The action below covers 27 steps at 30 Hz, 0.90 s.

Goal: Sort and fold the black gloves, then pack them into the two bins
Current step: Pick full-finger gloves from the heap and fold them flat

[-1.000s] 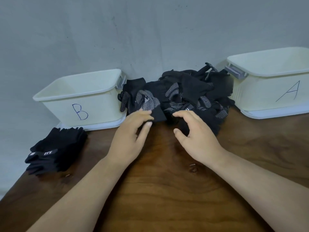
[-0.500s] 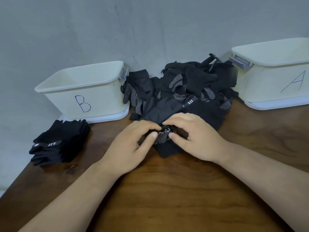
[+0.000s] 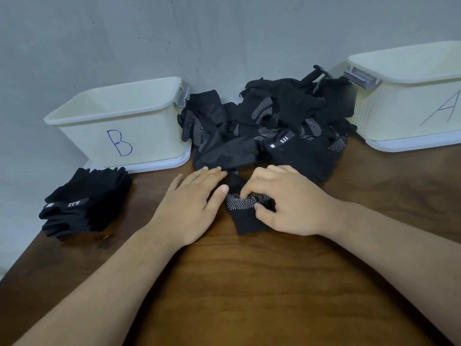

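Right grip: the right hand (image 3: 294,201) pinches the dotted edge of a small black knit glove with white grip dots (image 3: 245,216), thumb below and fingertips (image 3: 243,194) curled on top.
Left grip: the left hand (image 3: 192,203) lies flat and spread, fingers extended, its index tip touching the glove's left edge.
Glove in hand: flat on the dark wooden counter (image 3: 237,283), between the two hands, just on the near side of the pile.
Step, as I judge it: folding this glove. Best done by pinning one edge with the flat hand while the pinching hand turns the dotted edge over squarely, then pressing the crease.
Beyond the grips: the loose heap of black dotted gloves (image 3: 274,126).
Left of the left grip: a neat stack of folded black gloves (image 3: 87,206), then the cream plastic bin marked B (image 3: 119,136).
Far right: the cream plastic bin marked A (image 3: 409,106).
Bins: nothing visible inside either from here.
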Available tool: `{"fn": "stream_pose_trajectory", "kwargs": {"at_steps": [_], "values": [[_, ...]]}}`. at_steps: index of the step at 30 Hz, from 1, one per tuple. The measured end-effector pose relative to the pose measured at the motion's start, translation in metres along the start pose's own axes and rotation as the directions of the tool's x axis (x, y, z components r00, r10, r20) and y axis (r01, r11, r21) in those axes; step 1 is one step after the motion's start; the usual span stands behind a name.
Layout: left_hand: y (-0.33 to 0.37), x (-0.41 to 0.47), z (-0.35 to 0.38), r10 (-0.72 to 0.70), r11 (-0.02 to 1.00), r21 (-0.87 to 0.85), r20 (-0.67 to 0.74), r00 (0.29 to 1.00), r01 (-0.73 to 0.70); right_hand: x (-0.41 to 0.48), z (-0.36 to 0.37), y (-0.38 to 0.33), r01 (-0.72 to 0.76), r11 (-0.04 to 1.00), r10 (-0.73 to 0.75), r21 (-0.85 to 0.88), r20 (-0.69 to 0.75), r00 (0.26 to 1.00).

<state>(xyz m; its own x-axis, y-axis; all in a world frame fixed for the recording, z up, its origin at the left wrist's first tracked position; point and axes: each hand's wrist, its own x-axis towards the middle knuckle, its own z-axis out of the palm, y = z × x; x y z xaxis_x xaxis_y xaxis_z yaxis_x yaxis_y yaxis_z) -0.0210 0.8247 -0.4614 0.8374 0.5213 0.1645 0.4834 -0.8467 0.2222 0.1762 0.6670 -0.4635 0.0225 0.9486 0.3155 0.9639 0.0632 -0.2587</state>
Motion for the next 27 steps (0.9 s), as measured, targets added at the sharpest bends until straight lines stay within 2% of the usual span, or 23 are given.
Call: {"fn": "stream_pose_trajectory", "kwargs": {"at_steps": [3, 6, 9, 12, 15, 18, 20, 23, 27], "values": [[-0.003, 0.002, 0.001, -0.067, 0.997, -0.039, 0.039, 0.997, 0.068, -0.002, -0.005, -0.004, 0.021, 0.997, -0.02, 0.071, -0.011, 1.0], [-0.009, 0.003, 0.004, -0.066, 0.994, -0.087, 0.004, 0.998, 0.066, -0.005, -0.009, -0.005, 0.037, 0.979, -0.024, 0.199, -0.067, 0.997], [-0.012, 0.004, 0.004, -0.012, 0.992, -0.123, -0.122, 0.993, -0.003, -0.005, -0.008, -0.004, -0.057, 0.937, 0.144, 0.346, -0.231, 0.962], [-0.003, 0.003, -0.002, 0.021, 0.983, -0.173, -0.241, 0.97, -0.065, -0.001, -0.003, 0.001, -0.166, 0.911, 0.293, 0.378, -0.311, 0.904], [0.011, -0.001, -0.004, 0.11, 0.978, -0.148, -0.238, 0.965, -0.148, 0.001, -0.002, 0.002, -0.191, 0.907, 0.295, 0.376, -0.241, 0.925], [0.016, -0.003, 0.001, 0.207, 0.962, -0.154, -0.121, 0.971, -0.225, 0.0, 0.001, 0.001, -0.188, 0.967, 0.214, 0.172, -0.146, 0.966], [0.014, -0.004, 0.004, 0.241, 0.95, -0.189, -0.069, 0.968, -0.249, 0.001, 0.003, 0.002, -0.17, 0.98, 0.182, 0.102, -0.125, 0.975], [0.013, -0.003, 0.005, 0.251, 0.944, -0.208, -0.058, 0.966, -0.258, 0.003, 0.002, 0.005, -0.174, 0.973, 0.193, 0.154, -0.113, 0.975], [0.015, -0.005, 0.002, 0.304, 0.935, -0.171, -0.058, 0.951, -0.309, 0.001, 0.001, 0.006, -0.186, 0.927, 0.25, 0.327, -0.166, 0.954]]}}
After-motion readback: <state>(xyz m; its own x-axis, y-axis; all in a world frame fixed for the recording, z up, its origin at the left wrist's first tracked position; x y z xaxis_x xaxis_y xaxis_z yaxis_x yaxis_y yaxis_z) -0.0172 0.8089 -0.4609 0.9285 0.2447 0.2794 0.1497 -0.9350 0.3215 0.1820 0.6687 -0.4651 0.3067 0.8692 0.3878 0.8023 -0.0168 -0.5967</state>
